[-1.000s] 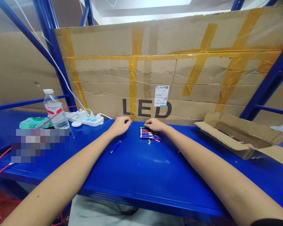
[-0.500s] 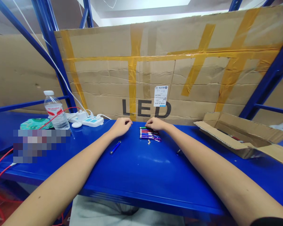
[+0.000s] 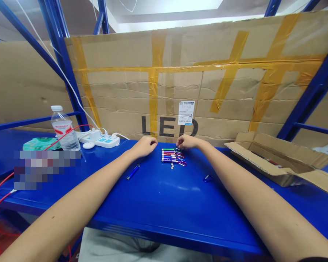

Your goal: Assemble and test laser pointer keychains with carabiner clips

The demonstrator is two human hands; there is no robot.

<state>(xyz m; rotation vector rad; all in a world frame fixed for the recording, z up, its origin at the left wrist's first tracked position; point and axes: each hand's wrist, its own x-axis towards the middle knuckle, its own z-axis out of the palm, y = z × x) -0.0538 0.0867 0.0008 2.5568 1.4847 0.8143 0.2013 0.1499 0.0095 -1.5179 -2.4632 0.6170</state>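
Several slim metal tubes with carabiner clips, which look like keychain penlights (image 3: 169, 156), lie side by side in a row, green at the far end and blue and purple nearest. My right hand (image 3: 186, 142) is at the clip end of the green one, fingertips pinched; what they hold, if anything, is hidden. To the left of the row, my left hand (image 3: 145, 146) rests with curled fingers and nothing visible in them. Small silver discs (image 3: 172, 166) sit just in front of the row. A single blue tube (image 3: 133, 172) lies nearer my left forearm, and a loose blue carabiner (image 3: 207, 178) by my right forearm.
An open cardboard box (image 3: 273, 173) stands on the right of the blue table (image 3: 164, 207). On the left are a water bottle (image 3: 63, 129), a white power strip (image 3: 106, 141) and red cables (image 3: 0, 203). A large taped cardboard panel (image 3: 120, 98) closes off the back.
My right hand has shifted right from above the row to its clip end, uncovering more of the tubes. My left hand has moved slightly right. The loose carabiner shows more fully.
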